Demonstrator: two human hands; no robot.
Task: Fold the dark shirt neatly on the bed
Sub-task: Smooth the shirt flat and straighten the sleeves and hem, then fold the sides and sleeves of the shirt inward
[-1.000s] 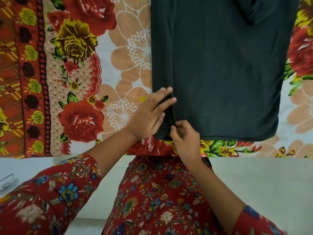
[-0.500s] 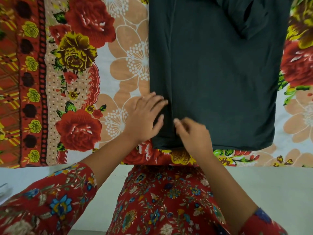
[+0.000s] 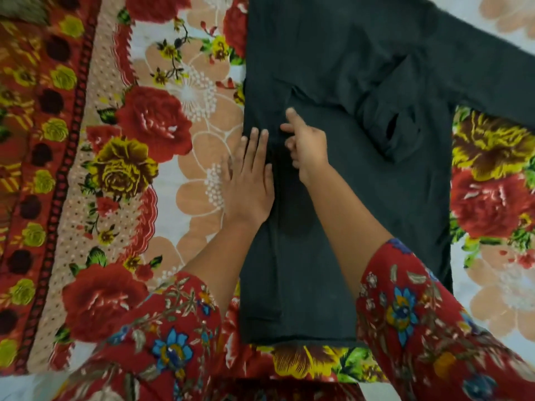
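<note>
Under both hands (image 3: 252, 180), dark shirt (image 3: 362, 198)

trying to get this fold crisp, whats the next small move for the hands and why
Probably slide the left hand up the shirt's left folded edge, pressing it flat. That hand lies open on the edge, the right hand pinches fabric beside it, and wrinkles show just above the fingers.

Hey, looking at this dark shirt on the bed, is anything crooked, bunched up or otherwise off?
Yes. On the dark shirt, one sleeve lies folded inward across the body, rumpled, its cuff gaping open, while the other sleeve sticks out sideways over the floral bedsheet. Small wrinkles gather near the right hand.
</note>
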